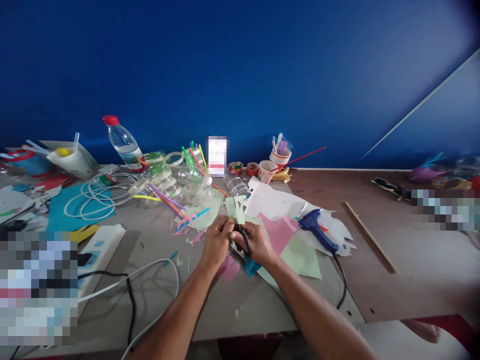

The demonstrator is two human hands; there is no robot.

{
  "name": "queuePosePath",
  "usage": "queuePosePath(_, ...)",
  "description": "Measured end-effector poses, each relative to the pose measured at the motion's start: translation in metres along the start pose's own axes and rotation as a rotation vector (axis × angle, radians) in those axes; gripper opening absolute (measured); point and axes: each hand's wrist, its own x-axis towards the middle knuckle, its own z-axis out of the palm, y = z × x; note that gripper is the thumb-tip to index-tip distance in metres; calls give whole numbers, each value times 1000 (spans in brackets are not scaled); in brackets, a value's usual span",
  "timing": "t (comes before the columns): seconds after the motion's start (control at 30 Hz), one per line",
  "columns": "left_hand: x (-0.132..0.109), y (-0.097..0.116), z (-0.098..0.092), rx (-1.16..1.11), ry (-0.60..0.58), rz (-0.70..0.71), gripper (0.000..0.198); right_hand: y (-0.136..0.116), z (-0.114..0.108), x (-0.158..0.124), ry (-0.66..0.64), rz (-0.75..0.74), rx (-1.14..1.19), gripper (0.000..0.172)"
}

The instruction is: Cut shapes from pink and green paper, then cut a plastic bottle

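Note:
Near the middle of the table my left hand (219,237) pinches a small piece of pale green paper (237,206) that has cut-out notches. Close against it, my right hand (258,244) is closed round the black handles of a pair of scissors (245,241). The scissor blades are mostly hidden behind the hands and the paper. Below the hands lie pink paper pieces (228,269) and a teal piece (251,266). Pink paper (275,232) and a larger pale green sheet (302,256) lie to the right.
A blue glue gun (318,230) with a black cord rests at right, near a wooden stick (371,237). Behind are paper cups (267,171), cut plastic bottles (165,185) and straws (167,197). A water bottle (125,145), a white cable (90,200) and a power strip (99,250) are at left.

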Motion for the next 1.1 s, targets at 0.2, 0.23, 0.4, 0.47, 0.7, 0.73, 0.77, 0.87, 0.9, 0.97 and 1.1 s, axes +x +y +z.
queuePosePath(0.2, 0, 2, 0, -11, -1, -19, 27, 0, 0, 0, 12, 5, 0, 50)
queuePosePath(0.23, 0, 1, -1, -22, 0, -30, 29, 0, 0, 0, 15, 7, -3, 50)
queuePosePath(0.4, 4, -8, -5, -123, 45, -102, 31, 3, -1, 2, 36, 44, -47, 53)
queuePosePath(0.47, 7, -15, -7, -181, 72, -111, 30, 4, -1, 2, 41, 29, -74, 52)
queuePosePath(0.7, 15, -21, -9, -419, 240, -189, 29, 6, 1, 2, 20, 10, -152, 45)
queuePosePath(0.73, 15, -19, -8, -449, 251, -204, 29, 6, 1, 2, 16, 9, -154, 44)
queuePosePath(0.77, 15, -17, -8, -473, 260, -217, 29, 6, 1, 2, 14, 8, -157, 44)
queuePosePath(0.87, 15, -12, -8, -517, 273, -230, 30, 7, 1, 2, 15, 13, -169, 41)
queuePosePath(0.9, 15, -12, -8, -525, 274, -225, 30, 7, 1, 2, 13, 12, -170, 41)
queuePosePath(0.97, 15, -12, -9, -539, 281, -214, 29, 8, 1, 2, 3, 8, -160, 40)
queuePosePath(1.1, 17, -13, -10, -581, 301, -207, 27, 7, 0, 3, -6, -7, -141, 41)
